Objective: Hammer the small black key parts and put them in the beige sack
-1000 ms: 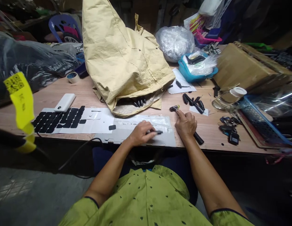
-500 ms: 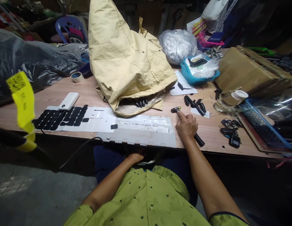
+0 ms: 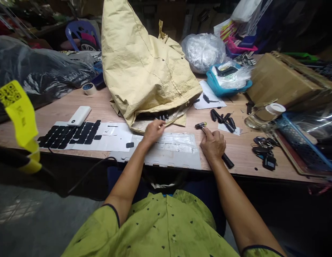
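Note:
My right hand [image 3: 213, 143] is wrapped round a small hammer [image 3: 200, 125] on the table, its metal and yellow-tipped head beyond my index finger and its black grip showing behind my wrist. At the mouth of the large tan paper sack [image 3: 152, 71], my left hand [image 3: 154, 130] reaches with its fingers slightly apart and nothing visible in them. Just past those fingertips, several black cylindrical parts [image 3: 163, 116] lie inside the sack. Under my left forearm is a grey board [image 3: 179, 159] with clear film on its far part.
White paper with rows of black stickers [image 3: 58, 135] and a white power bank [image 3: 79, 116] lie left. Loose black parts [image 3: 230, 123], keys [image 3: 269, 161], a jar [image 3: 262, 115] and a cardboard box [image 3: 283, 78] stand right. A blue basket [image 3: 227, 91] is behind.
My left hand has risen from my lap to the sack's mouth. My right hand stays on the hammer in the same place.

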